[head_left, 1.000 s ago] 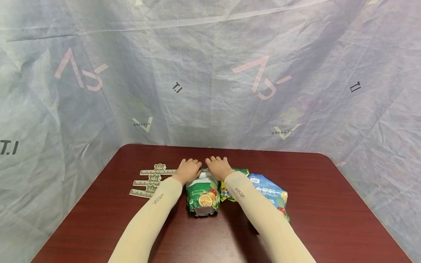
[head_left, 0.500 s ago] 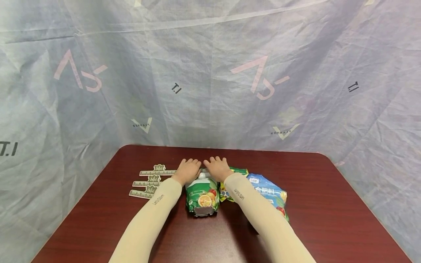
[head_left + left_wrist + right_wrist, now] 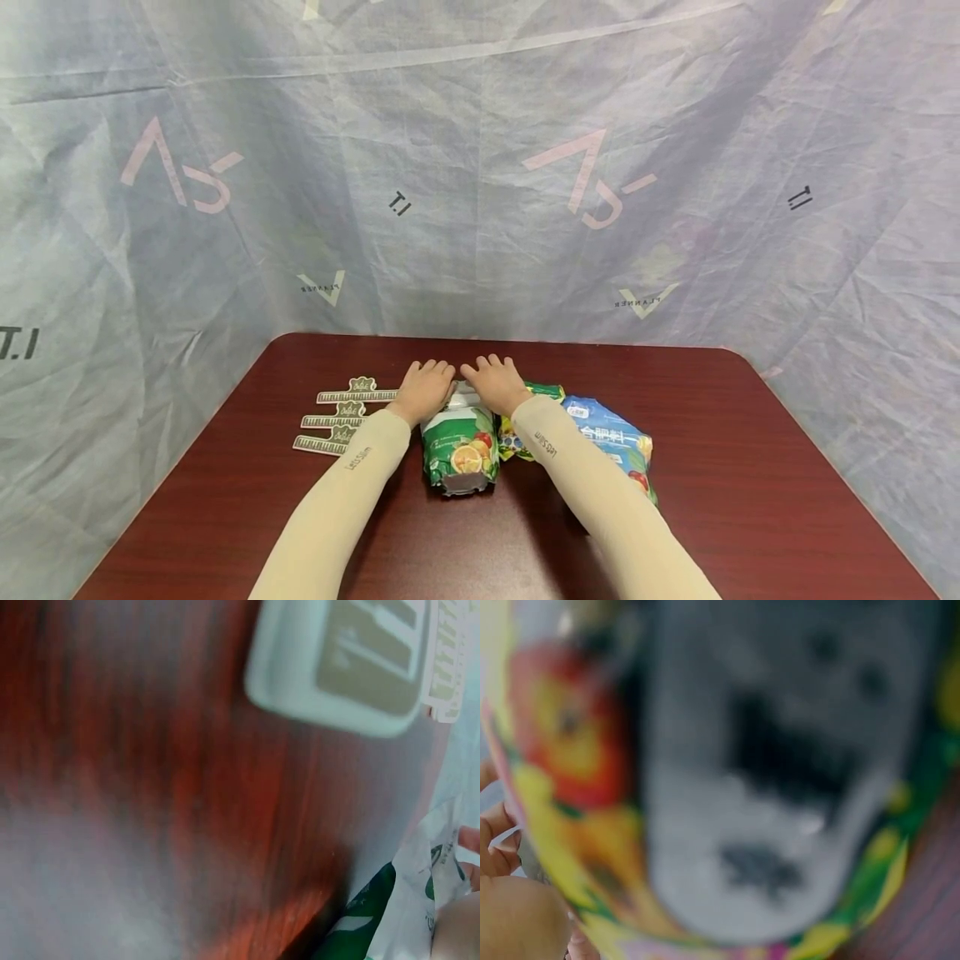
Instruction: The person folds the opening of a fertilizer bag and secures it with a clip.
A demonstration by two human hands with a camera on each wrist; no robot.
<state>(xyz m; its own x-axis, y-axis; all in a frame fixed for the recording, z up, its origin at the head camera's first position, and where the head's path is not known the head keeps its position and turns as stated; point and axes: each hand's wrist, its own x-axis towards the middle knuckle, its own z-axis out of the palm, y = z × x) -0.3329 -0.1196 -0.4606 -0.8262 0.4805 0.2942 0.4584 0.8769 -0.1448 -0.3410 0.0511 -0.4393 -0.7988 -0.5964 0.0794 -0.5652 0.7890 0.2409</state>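
A green bag with orange and fruit pictures lies in the middle of the table, its crumpled silver end toward me. At its far, whitish end, my left hand pinches the left corner; the fingers show beside the white part of the bag in the left wrist view. My right hand pinches the same end on the right. Below the right wrist lies a yellow-green packet, close up and blurred in the right wrist view. To the left of the hands lie three pale clips with piano-key markings.
Partly under my right forearm lies a blue bag with fruit prints. The dark red wooden table runs back to a grey printed cloth hung behind and on both sides.
The left hand has shifted slightly left, and a little more of the green bag's whitish end shows between the hands. The clips, packet and blue bag stay put.
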